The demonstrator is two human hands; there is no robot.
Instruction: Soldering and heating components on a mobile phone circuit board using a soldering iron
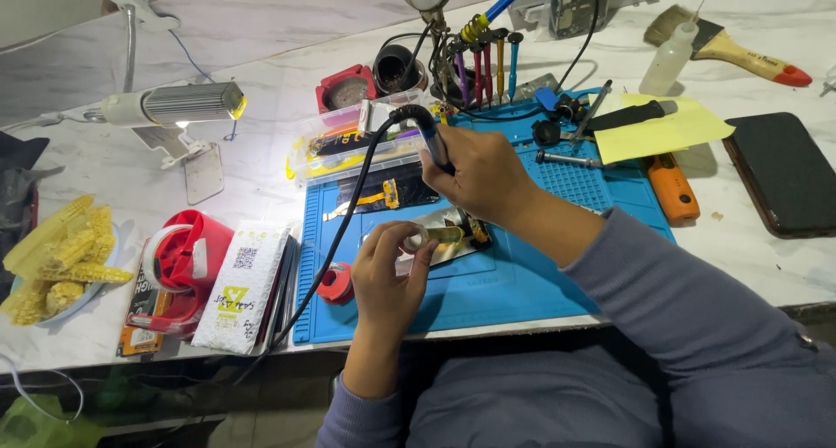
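Nearest me, low in the middle of the frame, my left hand [387, 278] pinches a small roll of clear tape [416, 236] between thumb and fingers, just above the near part of the blue work mat [505, 287]. Just beyond it, my right hand [479, 174] is closed around a soldering iron [433, 134], its black cord [335, 239] trailing down toward the lower left. The tip is hidden behind my fingers, over a shiny phone part [440, 230] lying on the mat.

A small red tape roll [334, 282] sits at the mat's near left corner. At the left, a red tape dispenser [185, 256] stands on the tabletop [261, 56], and a bowl [74, 304] at the far left holds yellow corn-like pieces [57, 256].

Farther back, a clear plastic box [348, 143] holds small parts I cannot make out. Behind it, a red container [347, 87] and a black cup [396, 67] stand beside a rack of coloured screwdrivers [486, 60].
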